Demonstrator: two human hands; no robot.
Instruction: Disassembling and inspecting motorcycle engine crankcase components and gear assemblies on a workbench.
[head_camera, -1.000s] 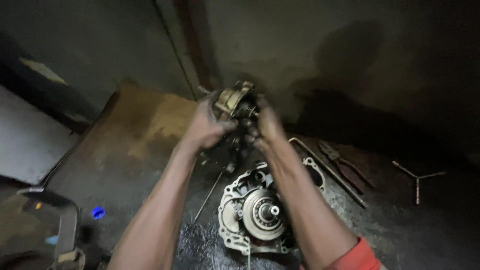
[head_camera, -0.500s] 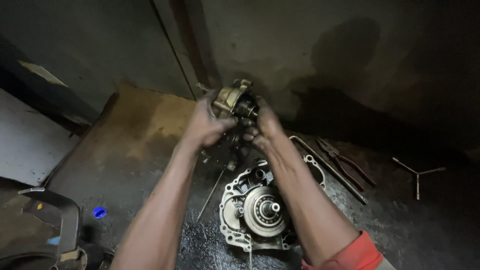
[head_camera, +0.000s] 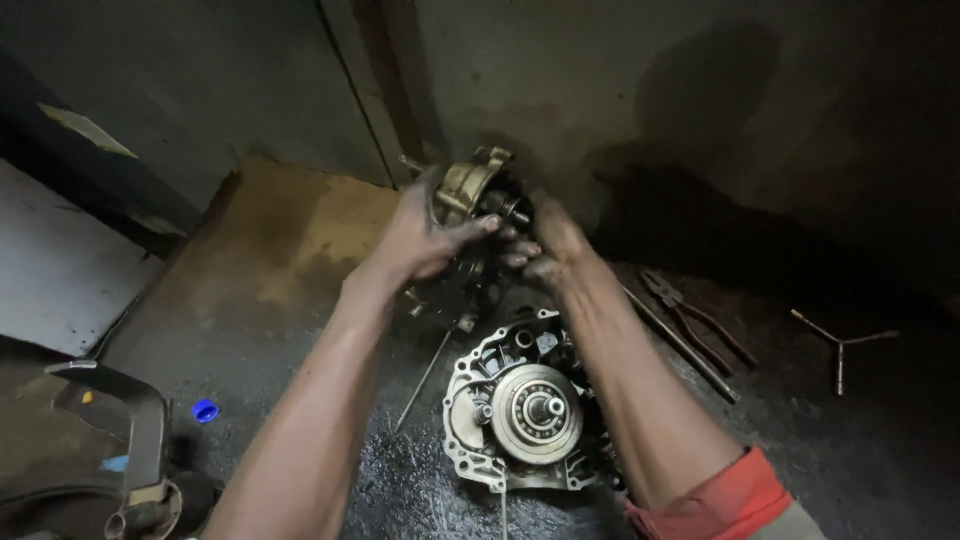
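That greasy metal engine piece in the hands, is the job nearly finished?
Partway, it seems. Done: a grey metal engine case with a round clutch disc lies opened on the oily floor. In hand: the left hand and right hand hold up the greasy brass-coloured engine part. Left: pliers and a three-armed wrench lie unused nearby; nothing looks rejoined.

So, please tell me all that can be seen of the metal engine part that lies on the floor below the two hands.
The engine case half lies flat on the dark, oily floor, open side up. It looks like grey cast metal, dirty, with a lobed rim with bolt holes. A round ribbed disc with a short shaft end sits in its middle, smaller gears beside it. No hand touches it; the right forearm passes above its right edge.
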